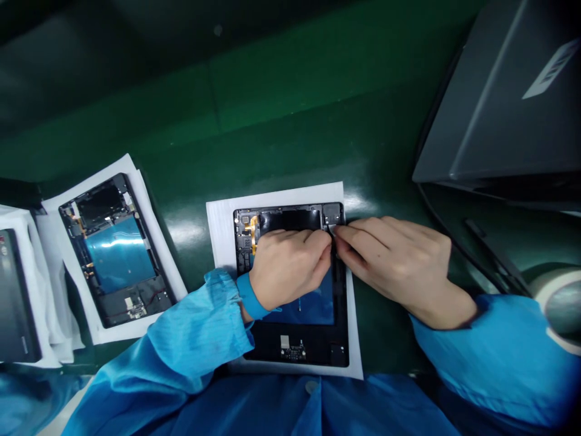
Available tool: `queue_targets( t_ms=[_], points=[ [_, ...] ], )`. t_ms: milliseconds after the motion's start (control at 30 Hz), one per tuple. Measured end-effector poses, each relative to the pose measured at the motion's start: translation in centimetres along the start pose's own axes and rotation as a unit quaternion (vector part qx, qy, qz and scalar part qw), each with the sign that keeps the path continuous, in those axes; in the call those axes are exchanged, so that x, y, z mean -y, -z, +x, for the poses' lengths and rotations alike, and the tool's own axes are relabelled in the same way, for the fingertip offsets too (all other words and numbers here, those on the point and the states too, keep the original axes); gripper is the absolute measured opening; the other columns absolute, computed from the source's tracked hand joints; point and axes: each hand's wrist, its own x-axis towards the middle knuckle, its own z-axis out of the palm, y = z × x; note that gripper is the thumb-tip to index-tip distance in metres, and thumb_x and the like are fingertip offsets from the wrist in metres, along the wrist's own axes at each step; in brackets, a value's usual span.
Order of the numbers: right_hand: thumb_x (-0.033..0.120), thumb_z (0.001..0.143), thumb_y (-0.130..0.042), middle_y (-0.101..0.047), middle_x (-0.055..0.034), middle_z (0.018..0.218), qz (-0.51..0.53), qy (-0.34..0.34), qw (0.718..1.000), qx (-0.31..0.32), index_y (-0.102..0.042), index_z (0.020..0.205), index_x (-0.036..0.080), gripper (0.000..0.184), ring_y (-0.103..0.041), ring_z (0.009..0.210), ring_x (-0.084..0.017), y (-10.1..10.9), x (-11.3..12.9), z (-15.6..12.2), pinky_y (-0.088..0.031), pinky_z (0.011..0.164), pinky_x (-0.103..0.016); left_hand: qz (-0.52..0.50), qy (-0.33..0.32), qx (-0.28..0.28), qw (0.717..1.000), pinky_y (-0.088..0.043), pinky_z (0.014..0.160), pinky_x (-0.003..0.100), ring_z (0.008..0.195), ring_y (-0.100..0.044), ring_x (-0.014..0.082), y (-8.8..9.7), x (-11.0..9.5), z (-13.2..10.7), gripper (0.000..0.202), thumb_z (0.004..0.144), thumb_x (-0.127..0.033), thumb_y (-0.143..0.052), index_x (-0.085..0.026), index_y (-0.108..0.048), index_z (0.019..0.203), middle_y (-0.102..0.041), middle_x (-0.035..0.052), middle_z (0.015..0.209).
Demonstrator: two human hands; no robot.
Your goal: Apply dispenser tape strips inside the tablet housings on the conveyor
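On white paper (221, 233) — rectangular tablet (313, 312)

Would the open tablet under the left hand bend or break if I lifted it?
The open tablet would probably feel stiff, since its black frame looks straight. It may be fragile, though: the orange ribbon and circuit parts lie uncovered.

Electronics workshop — opened tablets (318, 309), green bench (272, 145)

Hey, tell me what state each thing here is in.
Middle tablet: open, insides showing.
Left tablet: open, insides showing.
Far-left device: partly in view.
White sheet: flat under middle tablet.
Tape roll: partly in view.
Left hand: curled over middle tablet.
Right hand: fingers bent, at middle tablet's right edge.
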Motion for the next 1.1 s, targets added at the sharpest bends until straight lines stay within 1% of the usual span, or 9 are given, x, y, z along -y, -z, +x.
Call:
queue_targets(
  t_ms=[300,500,667,800,833,900,1000,1100],
  points=[
    [0.019,0.088,-0.062,-0.071,-0.0006,0.082,0.015,-0.007,1.0,0.007,-0.067,0.091,0.017,0.006,-0.057,0.064,-0.011,0.1,0.1,-0.1,-0.04,0.059,-0.028,0.008,0.001,0.001,1.0,-0.041,0.058,0.031,0.059,-0.062,0.0131,0.0,-0.1,-0.1,0.018,0.093,-0.023,-0.048,-0.021,-0.06,0.079,-0.065,-0.0043,0.065],
    [0.019,0.087,-0.063,-0.069,-0.0018,0.08,-0.002,0.005,1.0,0.008,-0.068,0.09,0.016,0.005,-0.054,0.063,-0.012,0.3,0.6,-0.1,-0.036,0.057,-0.029,0.005,0.002,-0.006,1.0,-0.042,0.059,0.031,0.06,-0.064,0.0139,-0.1,-0.1,-0.2,0.018,0.094,-0.024,-0.047,-0.02,-0.059,0.08,-0.066,-0.0041,0.066],
    [0.016,0.089,-0.06,-0.064,-0.0015,0.07,-0.014,0.013,1.0,0.023,-0.069,0.085,0.015,0.009,-0.05,0.06,-0.013,0.6,1.0,0.3,-0.034,0.057,-0.031,0.002,0.007,0.015,1.0,-0.043,0.059,0.031,0.062,-0.065,0.0155,0.1,-0.2,-0.3,0.02,0.095,-0.024,-0.045,-0.02,-0.06,0.083,-0.067,-0.0017,0.068],
    [0.015,0.089,-0.057,-0.058,-0.0015,0.064,-0.013,0.022,0.999,0.043,-0.069,0.082,0.014,0.014,-0.051,0.061,-0.015,0.8,1.2,0.5,-0.035,0.058,-0.033,0.002,0.015,0.024,1.0,-0.044,0.06,0.03,0.062,-0.064,0.0153,0.1,-0.2,-0.2,0.02,0.095,-0.024,-0.046,-0.02,-0.061,0.083,-0.068,-0.0009,0.07],
    [0.015,0.089,-0.056,-0.057,-0.0016,0.064,-0.016,0.024,0.998,0.049,-0.069,0.083,0.014,0.015,-0.051,0.062,-0.015,0.9,1.2,0.4,-0.035,0.059,-0.033,0.004,0.018,0.024,1.0,-0.044,0.06,0.03,0.062,-0.064,0.0152,0.2,-0.2,-0.2,0.019,0.094,-0.024,-0.046,-0.02,-0.062,0.083,-0.068,-0.001,0.07],
    [0.015,0.089,-0.055,-0.057,-0.0021,0.065,-0.024,0.02,0.998,0.06,-0.07,0.092,0.011,0.016,-0.051,0.064,-0.017,1.1,1.5,0.2,-0.036,0.061,-0.034,0.012,0.022,0.021,0.999,-0.043,0.058,0.029,0.06,-0.063,0.0149,0.2,-0.2,-0.1,0.018,0.093,-0.025,-0.048,-0.02,-0.063,0.083,-0.067,-0.0014,0.068],
    [0.014,0.089,-0.054,-0.059,-0.0037,0.071,-0.043,0.008,0.996,0.079,-0.066,0.112,0.005,0.027,-0.051,0.067,-0.019,1.2,2.0,-0.5,-0.037,0.065,-0.035,0.02,0.027,0.014,0.999,-0.04,0.055,0.027,0.057,-0.061,0.0138,0.2,-0.2,0.0,0.018,0.092,-0.025,-0.05,-0.021,-0.063,0.08,-0.063,-0.0028,0.062],
    [0.018,0.09,-0.054,-0.061,-0.005,0.077,-0.038,-0.002,0.996,0.077,-0.063,0.121,0.004,0.035,-0.051,0.07,-0.02,1.1,2.0,-1.1,-0.038,0.068,-0.036,0.01,0.025,0.011,1.0,-0.038,0.054,0.026,0.053,-0.058,0.0128,0.4,-0.2,0.1,0.017,0.09,-0.023,-0.052,-0.02,-0.063,0.079,-0.06,-0.0039,0.058]
  ],
)
